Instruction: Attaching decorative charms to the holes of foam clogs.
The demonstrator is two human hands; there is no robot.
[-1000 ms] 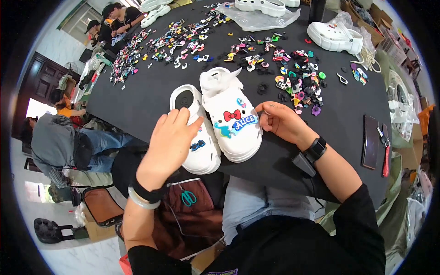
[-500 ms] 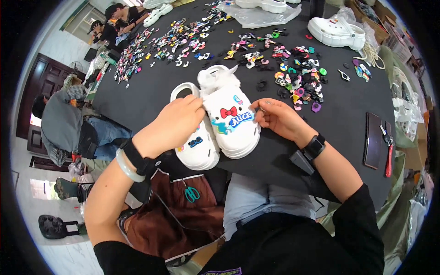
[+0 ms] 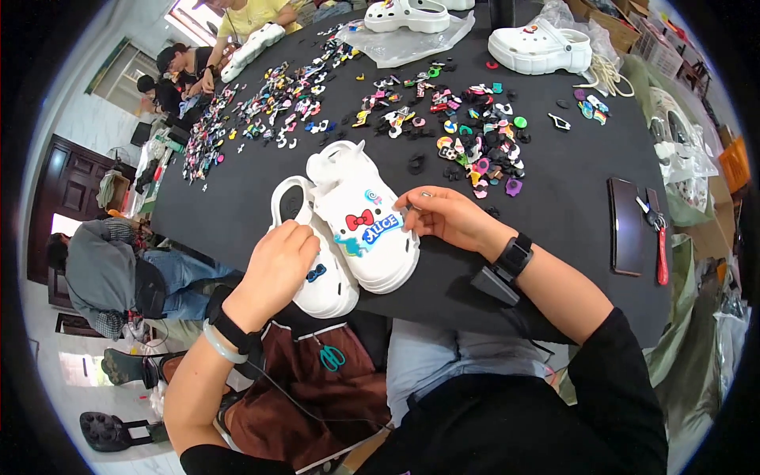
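Note:
Two white clogs lie side by side in front of me, toes toward me. The right clog [image 3: 388, 265] carries a red bow charm, a blue lettered charm, a swirl-shaped charm and a teal one. On the left clog [image 3: 336, 294] a dark blue bow-like charm shows; much of its top is hidden. My left hand [image 3: 279, 269] is closed over that clog, fingers curled, and what is in the fingertips is hidden. My right hand [image 3: 455, 220] has its fingers bent together at the outer side of the right clog, touching it. A small silvery thing shows at its fingers, too small to name.
Piles of colourful shoe charms [image 3: 479, 146] spread over the black table [image 3: 554, 206]. More white clogs [image 3: 542, 49] stand at the back. A dark phone [image 3: 626, 229] and keys with a red strap [image 3: 662, 249] lie at the right. Other people sit along the far left side.
The view has shifted, so the clogs and both hands appear lower and further left. My left hand sits lower along the left clog. A person in yellow has come into view at the back.

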